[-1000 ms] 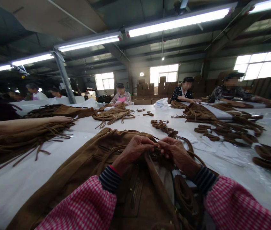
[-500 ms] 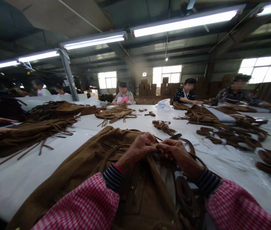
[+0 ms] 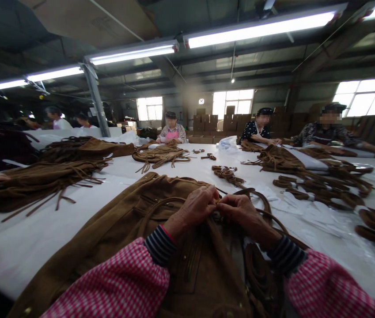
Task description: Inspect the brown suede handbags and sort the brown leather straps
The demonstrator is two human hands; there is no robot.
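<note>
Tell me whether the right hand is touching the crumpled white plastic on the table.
Apart. The head view shows the right hand well short of the crumpled white plastic, with a strap bundle and bare table between.

Pink-and-white gingham sleeves (image 3: 121, 278), gathered at the ends; navy-and-grey striped cuffs (image 3: 159, 246) (red edging (image 3: 169, 233) at left).

A white table (image 3: 187, 171) carries brown bags (image 3: 107, 229), bundled straps (image 3: 371, 219) and crumpled plastic (image 3: 228, 145).
</note>
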